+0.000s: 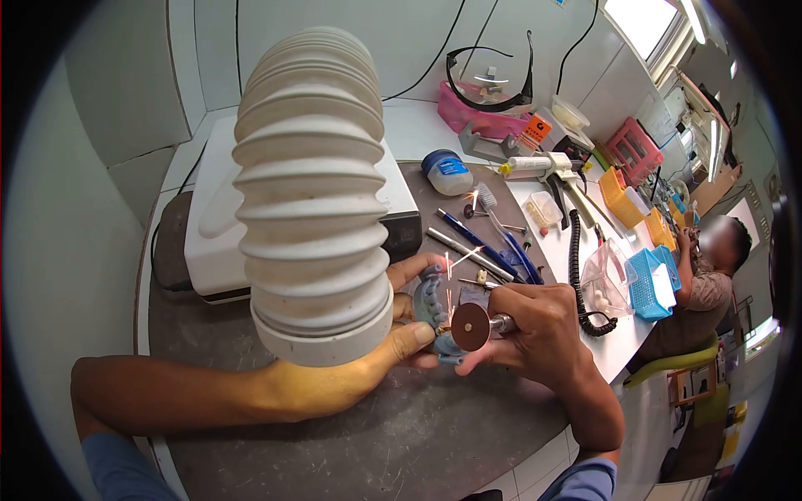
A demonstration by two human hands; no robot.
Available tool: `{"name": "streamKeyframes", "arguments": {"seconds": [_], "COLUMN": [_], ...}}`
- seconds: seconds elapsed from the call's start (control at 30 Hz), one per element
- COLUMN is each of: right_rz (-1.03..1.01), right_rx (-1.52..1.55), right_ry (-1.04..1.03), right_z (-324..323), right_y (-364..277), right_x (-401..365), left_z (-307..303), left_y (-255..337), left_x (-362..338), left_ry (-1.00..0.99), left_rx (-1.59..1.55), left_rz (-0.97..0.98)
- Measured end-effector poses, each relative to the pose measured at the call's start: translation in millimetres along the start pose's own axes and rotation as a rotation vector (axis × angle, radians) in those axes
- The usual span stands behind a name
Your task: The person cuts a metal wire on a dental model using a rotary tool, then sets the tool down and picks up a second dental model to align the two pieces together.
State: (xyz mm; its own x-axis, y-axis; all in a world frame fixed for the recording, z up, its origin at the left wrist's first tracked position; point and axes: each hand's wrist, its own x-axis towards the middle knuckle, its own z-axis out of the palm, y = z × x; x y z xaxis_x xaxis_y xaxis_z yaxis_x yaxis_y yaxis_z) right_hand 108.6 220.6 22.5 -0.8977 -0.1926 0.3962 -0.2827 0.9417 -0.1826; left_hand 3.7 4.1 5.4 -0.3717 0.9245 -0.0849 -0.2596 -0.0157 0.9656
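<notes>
My left hand [380, 357] is closed around a grey-blue dental model [430, 302], thumb along its near side. Part of this hand is hidden behind a white ribbed hose [313, 184]. In my right hand [539, 330] is a rotary handpiece [503, 323] with a brown cutting disc [470, 326]. The disc is at the model's right side, and bright sparks fly up beside it. Its contact point is hidden behind the disc. My right fingertips are close to the model's lower end.
Pens [476, 238], a toothbrush [487, 199] and small burs lie beyond my hands. A blue-lidded jar [447, 173] stands behind them. Dark glasses [501, 104] rest on a pink basket [476, 121]. A blue basket [652, 284] stands right, near a seated person [710, 275].
</notes>
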Motion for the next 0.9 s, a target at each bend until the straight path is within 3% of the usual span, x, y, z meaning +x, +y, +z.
{"name": "streamKeyframes", "arguments": {"seconds": [0.9], "right_rz": [-0.06], "right_rx": [0.002], "right_ry": [0.001], "right_z": [-1.3], "right_y": [1.8], "right_x": [0.8], "left_z": [0.7], "left_y": [-0.8], "left_x": [-0.4], "left_ry": [0.0], "left_rx": [0.006], "left_rz": [-0.006]}}
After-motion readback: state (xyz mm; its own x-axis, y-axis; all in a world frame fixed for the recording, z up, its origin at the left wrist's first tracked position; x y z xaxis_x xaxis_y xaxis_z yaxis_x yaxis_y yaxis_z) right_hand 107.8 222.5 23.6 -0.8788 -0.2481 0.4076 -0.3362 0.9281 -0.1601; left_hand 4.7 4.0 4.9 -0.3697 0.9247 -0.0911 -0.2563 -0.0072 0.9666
